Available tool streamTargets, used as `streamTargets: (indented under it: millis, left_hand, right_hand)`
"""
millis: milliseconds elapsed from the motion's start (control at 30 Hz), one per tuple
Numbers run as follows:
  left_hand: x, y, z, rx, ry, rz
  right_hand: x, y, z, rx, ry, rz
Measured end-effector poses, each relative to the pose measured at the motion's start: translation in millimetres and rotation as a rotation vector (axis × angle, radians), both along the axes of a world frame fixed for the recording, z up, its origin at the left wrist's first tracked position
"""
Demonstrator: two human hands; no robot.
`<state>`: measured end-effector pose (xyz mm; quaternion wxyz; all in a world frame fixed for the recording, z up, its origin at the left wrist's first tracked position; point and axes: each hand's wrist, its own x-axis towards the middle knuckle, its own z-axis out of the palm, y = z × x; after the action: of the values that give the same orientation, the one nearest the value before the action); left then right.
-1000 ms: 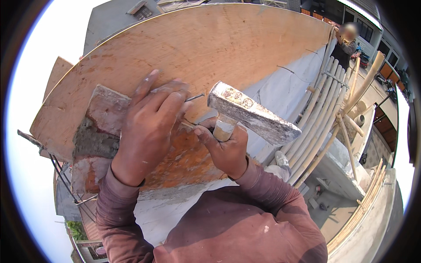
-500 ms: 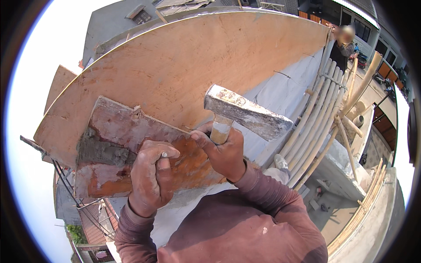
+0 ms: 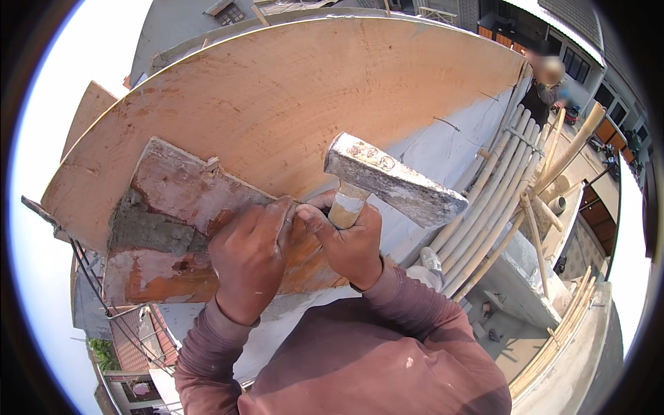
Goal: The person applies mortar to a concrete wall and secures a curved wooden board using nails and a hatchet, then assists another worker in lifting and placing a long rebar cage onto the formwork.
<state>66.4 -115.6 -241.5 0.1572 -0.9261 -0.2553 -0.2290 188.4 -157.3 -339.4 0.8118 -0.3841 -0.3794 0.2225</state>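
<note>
My right hand (image 3: 351, 242) is closed round the wooden handle of a hammer (image 3: 398, 181). Its long, blocky head is crusted with pale dried cement and points off to the right. The right thumb and fingertips meet my left hand (image 3: 250, 252) just left of the handle. My left hand's fingers are pinched together; whatever small thing they hold is too hidden to name. Beneath and behind it lies a reddish, stained board (image 3: 166, 183) with a lump of wet grey mortar (image 3: 155, 225) on it.
A curved orange-brown panel (image 3: 290, 90) rises in front, with thin wires (image 3: 446, 124) sticking out from its white part. Bundled bamboo poles (image 3: 484, 200) run along the right, over a drop to a lower floor. Another person (image 3: 543, 86) is at the far right.
My left hand has moved up and right from its curled position to meet the right hand's fingertips. The hammer stays in nearly the same place. The view has shifted slightly.
</note>
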Motion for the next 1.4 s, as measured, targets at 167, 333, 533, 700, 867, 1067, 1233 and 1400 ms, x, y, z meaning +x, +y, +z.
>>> streamTargets:
  millis: [167, 333, 533, 700, 867, 1067, 1233, 1400]
  left_hand:
    - [2.5, 0.0, -0.8, 0.035, -0.034, 0.022]
    - [4.0, 0.8, -4.1, 0.054, -0.013, 0.027]
    - [4.3, -5.0, 0.2, 0.039, 0.015, 0.100]
    - [6.7, -1.5, -3.5, 0.037, -0.023, 0.063]
    - [6.7, -0.6, -3.2, 0.032, -0.021, 0.052]
    - [8.6, -2.0, -1.4, 0.035, -0.018, 0.044]
    - [2.7, -0.4, -5.1, 0.030, -0.025, 0.060]
    - [10.0, 0.2, 0.7, 0.006, -0.045, 0.002]
  right_hand:
    - [-2.5, 1.9, 0.0, 0.009, 0.004, 0.005]
    - [2.5, -1.9, 0.6, -0.024, -0.060, 0.040]
    - [15.8, -33.4, -53.8, -0.006, -0.347, 0.016]
    - [24.6, -44.7, -70.9, -0.055, -0.554, -0.007]
    - [17.1, -44.2, -65.5, 0.231, -0.357, -0.059]
    - [22.0, -49.1, -51.5, -0.087, -0.580, -0.031]
    - [26.9, -64.4, -41.8, 0.536, -0.258, -0.101]
    - [24.0, -60.3, -59.4, -0.286, -0.715, -0.005]
